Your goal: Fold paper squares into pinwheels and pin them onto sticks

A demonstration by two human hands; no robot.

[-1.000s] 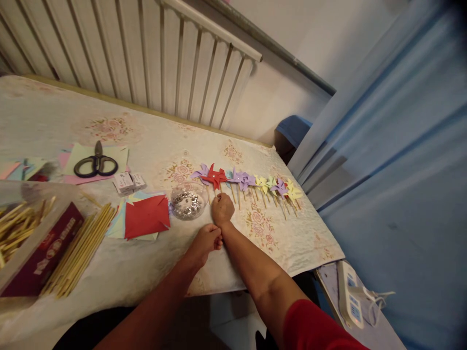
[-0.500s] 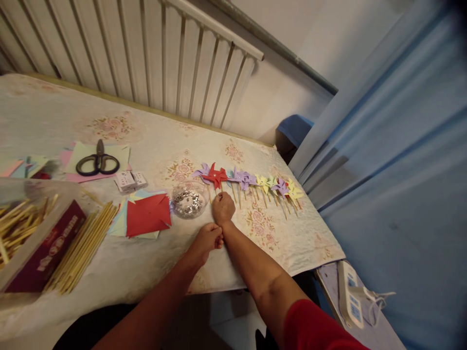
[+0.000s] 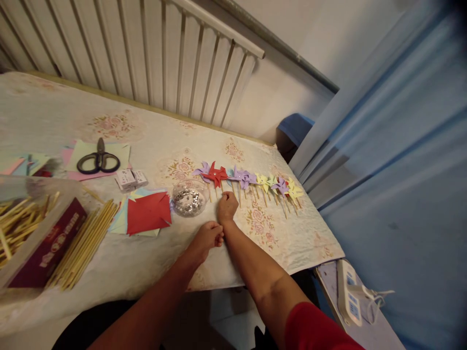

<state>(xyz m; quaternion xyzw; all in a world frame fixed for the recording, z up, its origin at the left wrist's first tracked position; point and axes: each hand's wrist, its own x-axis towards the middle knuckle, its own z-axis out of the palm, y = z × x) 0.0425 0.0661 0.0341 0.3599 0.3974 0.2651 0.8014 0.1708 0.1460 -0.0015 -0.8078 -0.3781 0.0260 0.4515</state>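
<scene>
Red pinwheel (image 3: 216, 174) just beyond right hand (image 3: 226, 206), curled loosely, grip unclear, left hand (image 3: 207, 236) fisted beside wrist

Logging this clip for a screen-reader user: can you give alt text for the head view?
The right hand rests on the stick of a red pinwheel at the left end of a row of paper pinwheels on a floral tablecloth, the left hand curled just behind it. Left of them are a bowl of silver pins, red paper and scissors.
</scene>
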